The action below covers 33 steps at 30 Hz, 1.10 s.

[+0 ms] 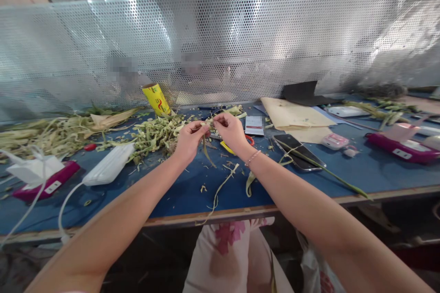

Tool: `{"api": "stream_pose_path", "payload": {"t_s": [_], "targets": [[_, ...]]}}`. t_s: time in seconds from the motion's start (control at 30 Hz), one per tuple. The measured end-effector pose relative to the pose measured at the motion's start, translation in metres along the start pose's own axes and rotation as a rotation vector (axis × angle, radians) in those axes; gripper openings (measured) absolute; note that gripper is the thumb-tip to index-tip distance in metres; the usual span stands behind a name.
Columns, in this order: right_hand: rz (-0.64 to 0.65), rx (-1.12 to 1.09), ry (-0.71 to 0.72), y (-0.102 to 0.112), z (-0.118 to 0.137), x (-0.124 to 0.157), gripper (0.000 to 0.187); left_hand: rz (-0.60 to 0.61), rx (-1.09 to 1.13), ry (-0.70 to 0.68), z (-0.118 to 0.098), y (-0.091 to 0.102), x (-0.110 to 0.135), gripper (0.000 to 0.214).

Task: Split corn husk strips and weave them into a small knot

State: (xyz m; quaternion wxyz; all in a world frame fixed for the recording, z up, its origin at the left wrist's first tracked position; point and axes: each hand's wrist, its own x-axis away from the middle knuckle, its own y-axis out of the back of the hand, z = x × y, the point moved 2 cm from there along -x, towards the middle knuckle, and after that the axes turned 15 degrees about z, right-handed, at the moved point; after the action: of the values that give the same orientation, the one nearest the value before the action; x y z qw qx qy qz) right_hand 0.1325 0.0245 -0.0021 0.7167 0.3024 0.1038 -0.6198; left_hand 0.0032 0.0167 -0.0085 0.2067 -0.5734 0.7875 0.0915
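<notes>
Close together over the middle of the blue table, my two hands work at one small piece of dried plant. My left hand is closed in a pinch on a thin greenish-brown plant strip, which hangs down below the fingers. Thumb and forefinger of my right hand are pinched at the strip's upper end, where details are too small to make out. A heap of pale green plant pieces lies just left of my left hand. Scissors with yellow and red handles lie partly hidden under my right wrist.
Behind stands a perforated metal screen. A yellow tube leans near the heap. Left are a white power bank with a cable and a magenta socket block. Right are a phone, brown paper and a pink case.
</notes>
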Motion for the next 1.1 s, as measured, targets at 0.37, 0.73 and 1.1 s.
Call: {"api": "stream_pose_path", "payload": {"t_s": [0.37, 0.73, 1.1], "targets": [[0.018, 0.07, 0.064, -0.0001, -0.0014, -0.0007, 0.015, -0.026, -0.006, 0.003, -0.002, -0.0005, 0.001, 0.019], [0.085, 0.142, 0.076, 0.0027, -0.0015, -0.004, 0.019, -0.057, -0.013, 0.015, -0.0008, 0.0026, 0.001, 0.016], [0.103, -0.084, -0.034, -0.0033, -0.0075, -0.0041, 0.022, -0.099, -0.049, -0.001, 0.0017, 0.0038, 0.0002, 0.015]]}}
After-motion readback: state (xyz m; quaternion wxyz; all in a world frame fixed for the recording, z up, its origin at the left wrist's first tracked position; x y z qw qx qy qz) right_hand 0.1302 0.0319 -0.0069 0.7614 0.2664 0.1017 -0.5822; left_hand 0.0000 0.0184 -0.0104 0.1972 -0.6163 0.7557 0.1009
